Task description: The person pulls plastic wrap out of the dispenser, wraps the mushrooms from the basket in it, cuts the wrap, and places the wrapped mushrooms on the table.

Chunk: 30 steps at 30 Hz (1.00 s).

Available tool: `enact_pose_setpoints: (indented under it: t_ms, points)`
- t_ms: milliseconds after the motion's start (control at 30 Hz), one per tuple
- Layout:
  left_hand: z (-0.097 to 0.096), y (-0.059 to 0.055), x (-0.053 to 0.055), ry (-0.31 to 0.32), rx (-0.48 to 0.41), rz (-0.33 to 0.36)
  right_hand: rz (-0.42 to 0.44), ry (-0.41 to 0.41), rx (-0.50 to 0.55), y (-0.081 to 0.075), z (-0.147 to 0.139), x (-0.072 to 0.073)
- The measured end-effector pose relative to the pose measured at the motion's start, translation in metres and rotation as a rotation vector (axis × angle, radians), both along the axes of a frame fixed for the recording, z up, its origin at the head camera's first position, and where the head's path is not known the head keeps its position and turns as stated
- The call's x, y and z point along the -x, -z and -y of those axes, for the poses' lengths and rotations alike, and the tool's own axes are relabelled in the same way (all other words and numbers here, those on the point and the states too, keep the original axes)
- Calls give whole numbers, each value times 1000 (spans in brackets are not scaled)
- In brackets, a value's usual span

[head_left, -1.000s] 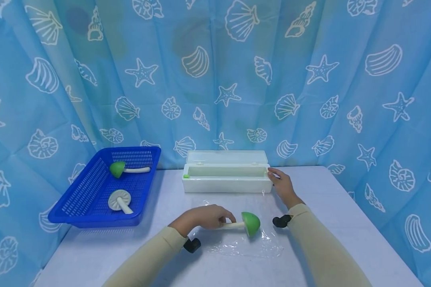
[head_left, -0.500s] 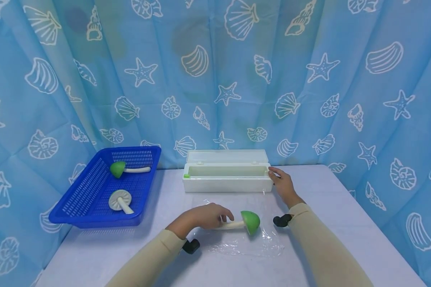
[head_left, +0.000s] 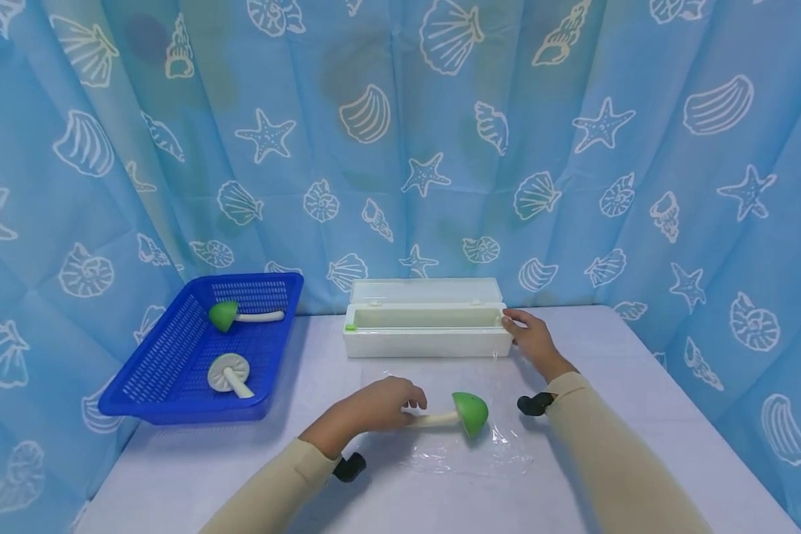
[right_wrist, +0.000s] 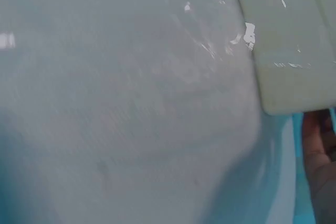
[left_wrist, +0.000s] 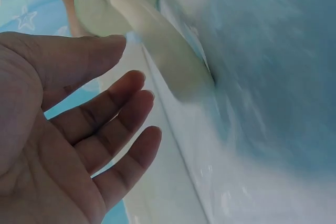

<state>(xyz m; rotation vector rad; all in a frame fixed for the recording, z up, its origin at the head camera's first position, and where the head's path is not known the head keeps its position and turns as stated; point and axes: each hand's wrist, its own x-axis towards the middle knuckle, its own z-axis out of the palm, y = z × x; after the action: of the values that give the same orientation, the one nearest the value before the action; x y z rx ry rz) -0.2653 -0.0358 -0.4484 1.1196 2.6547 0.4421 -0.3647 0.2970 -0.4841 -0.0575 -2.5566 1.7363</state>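
A toy mushroom (head_left: pixel 472 414) with a green cap and pale stem lies on clear plastic film (head_left: pixel 454 463) spread on the table. My left hand (head_left: pixel 380 404) is at its stem end, fingers loosely bent. In the left wrist view these fingers (left_wrist: pixel 134 148) stand apart from the blurred stem (left_wrist: pixel 168 56), and nothing is between them. Behind the film stands a white cling film dispenser (head_left: pixel 427 343), its lid (head_left: pixel 423 289) raised. My right hand (head_left: pixel 535 345) touches the dispenser's right end with thumb and fingers; in the right wrist view the box hides part of them.
A blue plastic basket (head_left: pixel 263 404) at the left holds two more toy mushrooms, one lying sideways (head_left: pixel 223 315) and one showing its pale underside (head_left: pixel 228 372). A shell-patterned blue curtain (head_left: pixel 400 133) hangs close behind the white table (head_left: pixel 641 415).
My left hand has eased away leftward from the mushroom, whose stem shows a little more. The right hand keeps its place at the dispenser's end.
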Motion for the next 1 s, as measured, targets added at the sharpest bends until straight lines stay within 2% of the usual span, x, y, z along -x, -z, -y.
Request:
enact_pose_setpoints:
  t_ms: [133, 267, 367, 500, 633, 767, 867, 1000]
  points:
    - [20, 2, -9, -13, 6, -5, 44, -9, -35, -3, -15, -6]
    - [47, 3, -21, -46, 9, 55, 75, -6, -184, -13, -27, -30]
    - [64, 2, -30, -71, 24, 88, 57, -63, -327, -17, -28, -52]
    - [82, 2, -40, -79, 47, 97, 33, -214, -448, -19, -17, -87]
    - [85, 7, -46, -81, 90, 88, 95, -415, -484, -17, -3, -126]
    - [84, 15, -46, -102, 125, 73, 136, -580, -555, -14, 10, -154]
    - [81, 21, -44, -120, 140, 56, 49, -667, -716, -11, 19, -164]
    - [77, 29, -41, -117, 145, 17, -98, -713, -884, -9, 26, -169]
